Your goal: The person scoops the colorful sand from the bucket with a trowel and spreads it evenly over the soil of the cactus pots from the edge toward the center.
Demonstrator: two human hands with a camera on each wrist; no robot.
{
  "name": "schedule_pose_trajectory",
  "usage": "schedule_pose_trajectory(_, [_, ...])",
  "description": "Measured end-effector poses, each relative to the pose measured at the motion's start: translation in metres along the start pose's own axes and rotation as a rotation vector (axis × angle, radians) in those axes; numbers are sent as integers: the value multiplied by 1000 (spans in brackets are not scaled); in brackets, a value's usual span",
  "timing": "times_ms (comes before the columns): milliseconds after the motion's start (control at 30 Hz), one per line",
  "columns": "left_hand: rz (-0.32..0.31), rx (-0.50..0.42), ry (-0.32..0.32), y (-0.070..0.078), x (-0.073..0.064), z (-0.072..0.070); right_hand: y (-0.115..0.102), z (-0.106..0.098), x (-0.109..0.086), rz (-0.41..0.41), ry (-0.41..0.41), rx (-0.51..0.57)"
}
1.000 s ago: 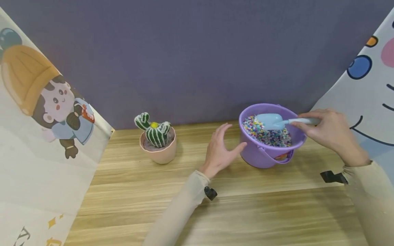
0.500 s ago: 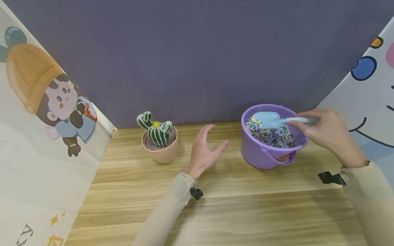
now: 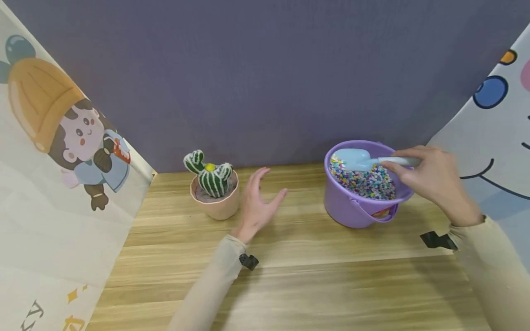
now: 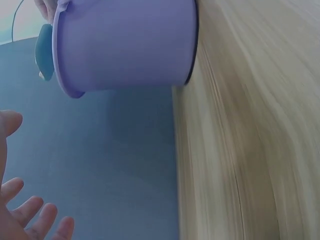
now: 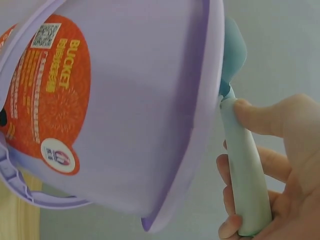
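A purple bucket (image 3: 352,211) stands at the right of the table, partly filled with small multicoloured beads (image 3: 364,184). My right hand (image 3: 432,177) grips the pale handle of a light blue toy shovel (image 3: 352,159), whose blade is over the beads inside the rim. In the right wrist view the fingers curl round the shovel handle (image 5: 245,175). My left hand (image 3: 256,207) is between the bucket and a cactus (image 3: 213,180) in a peach pot (image 3: 219,209), nearer the pot. Its fingers are spread and it holds nothing.
The wooden table (image 3: 290,285) meets a dark grey-blue panel (image 3: 265,82) behind the pot and bucket. Printed cartoon panels rise on the left (image 3: 37,257) and right. The bucket's purple handle (image 3: 374,216) hangs down at its front.
My left hand has moved left, away from the bucket and towards the cactus pot. The shovel has shifted slightly left and up over the beads, still in my right hand.
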State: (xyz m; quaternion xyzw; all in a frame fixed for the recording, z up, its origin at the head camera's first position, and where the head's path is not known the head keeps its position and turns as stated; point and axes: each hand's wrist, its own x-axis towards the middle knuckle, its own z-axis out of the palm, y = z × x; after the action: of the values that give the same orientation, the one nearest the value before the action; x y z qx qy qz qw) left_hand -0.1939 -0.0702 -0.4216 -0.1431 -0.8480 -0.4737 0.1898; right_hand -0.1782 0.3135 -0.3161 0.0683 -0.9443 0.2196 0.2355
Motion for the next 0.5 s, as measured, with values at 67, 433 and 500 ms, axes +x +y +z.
schedule_pose_trajectory(67, [-9, 9, 8, -2, -1, -4, -3, 1, 1, 17, -9, 8])
schedule_pose_trajectory(433, [49, 23, 79, -15, -6, -19, -16, 7, 3, -31, 44, 23])
schedule_pose_trajectory(500, [57, 26, 86, -17, -8, -21, -20, 10, 3, -25, 34, 31])
